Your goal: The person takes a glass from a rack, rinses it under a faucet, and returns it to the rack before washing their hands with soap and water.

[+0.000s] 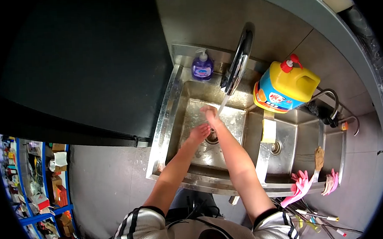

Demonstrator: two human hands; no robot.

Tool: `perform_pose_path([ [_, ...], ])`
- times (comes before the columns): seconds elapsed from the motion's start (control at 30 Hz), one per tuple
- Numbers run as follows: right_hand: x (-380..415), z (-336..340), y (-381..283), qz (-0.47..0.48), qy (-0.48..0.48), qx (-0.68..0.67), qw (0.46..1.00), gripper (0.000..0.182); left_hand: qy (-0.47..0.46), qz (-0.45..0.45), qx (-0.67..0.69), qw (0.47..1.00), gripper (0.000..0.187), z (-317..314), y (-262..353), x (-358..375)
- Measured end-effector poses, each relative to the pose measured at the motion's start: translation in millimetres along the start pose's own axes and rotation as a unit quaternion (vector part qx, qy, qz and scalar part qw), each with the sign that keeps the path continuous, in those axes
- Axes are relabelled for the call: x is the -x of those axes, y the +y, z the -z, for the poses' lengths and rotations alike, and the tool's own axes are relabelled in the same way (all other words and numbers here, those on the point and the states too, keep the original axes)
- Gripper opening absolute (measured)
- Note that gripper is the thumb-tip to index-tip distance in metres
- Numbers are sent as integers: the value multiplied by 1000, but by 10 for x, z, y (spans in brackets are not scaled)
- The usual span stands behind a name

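My left hand (199, 132) is over the left basin of a steel sink (161, 157), its fingers stretched toward the right wrist and holding nothing. Just above it, my right hand (209, 112) is bent to the left at the wrist, fingers extended and nothing in them. A thin water stream (223, 104) runs from the chrome faucet (239, 59) onto the right hand near the wrist. Below the hands, the drain (212, 138) is partly hidden by the right forearm.
A purple soap pump bottle (202, 67) stands on the sink's back ledge. Right of the faucet is a yellow detergent jug (292, 87). A yellow sponge (268, 131) lies on the divider. Pink gloves (300, 186) hang over the front edge. A dark cabinet (91, 72) borders the left side.
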State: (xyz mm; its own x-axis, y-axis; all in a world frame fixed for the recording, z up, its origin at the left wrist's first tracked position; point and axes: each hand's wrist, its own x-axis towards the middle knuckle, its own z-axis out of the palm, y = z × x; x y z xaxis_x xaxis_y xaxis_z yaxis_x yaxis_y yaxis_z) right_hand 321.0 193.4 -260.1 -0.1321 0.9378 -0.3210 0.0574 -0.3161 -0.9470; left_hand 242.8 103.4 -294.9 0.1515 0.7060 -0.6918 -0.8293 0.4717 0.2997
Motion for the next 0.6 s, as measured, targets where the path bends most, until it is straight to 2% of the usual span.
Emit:
perform_pose_path([
  [0.07,-257,-7,-8,-72,4,169,983,29,-5,2,1,1000,21,-77,-8,4],
  [0.1,-276,-46,-6,-16,78,189,979,31,-5,9,8,1000,21,-101,-23,-45],
  [0.13,-363,-63,49,51,67,287,954,31,-6,16,17,1000,20,-127,-19,-94],
  [0.17,-570,-58,315,115,56,381,916,32,-118,21,26,992,17,82,-77,-344],
  [0.23,-172,-13,-321,89,-8,387,918,34,-104,-24,10,994,18,-11,-138,-436],
  [0.27,-28,-23,-439,106,-2,365,925,31,-98,-45,3,994,18,-74,-163,-481],
  [0.33,166,24,-540,138,9,320,937,27,-222,-45,64,972,21,-111,-176,-608],
  [0.37,248,107,-620,117,-15,372,921,17,-283,-44,95,953,22,-126,-193,-712],
  [0.43,372,384,-762,-41,-80,198,976,14,-256,-35,-11,966,24,-112,-279,-1103],
  [0.47,411,542,-789,-119,-109,104,981,12,-167,-43,-20,985,23,-501,-213,-846],
  [0.5,441,692,-787,-92,-72,13,993,14,-76,-48,-29,996,22,-932,-128,-537],
  [0.53,447,825,-732,-38,-39,-10,998,16,-61,-58,-182,980,20,-991,-70,-669],
  [0.57,423,960,-606,15,-6,-33,999,20,-47,-66,-330,940,19,-986,-29,-862],
  [0.6,427,1064,-525,68,28,-55,996,25,-32,-74,-471,878,17,-1019,-10,-1029],
])
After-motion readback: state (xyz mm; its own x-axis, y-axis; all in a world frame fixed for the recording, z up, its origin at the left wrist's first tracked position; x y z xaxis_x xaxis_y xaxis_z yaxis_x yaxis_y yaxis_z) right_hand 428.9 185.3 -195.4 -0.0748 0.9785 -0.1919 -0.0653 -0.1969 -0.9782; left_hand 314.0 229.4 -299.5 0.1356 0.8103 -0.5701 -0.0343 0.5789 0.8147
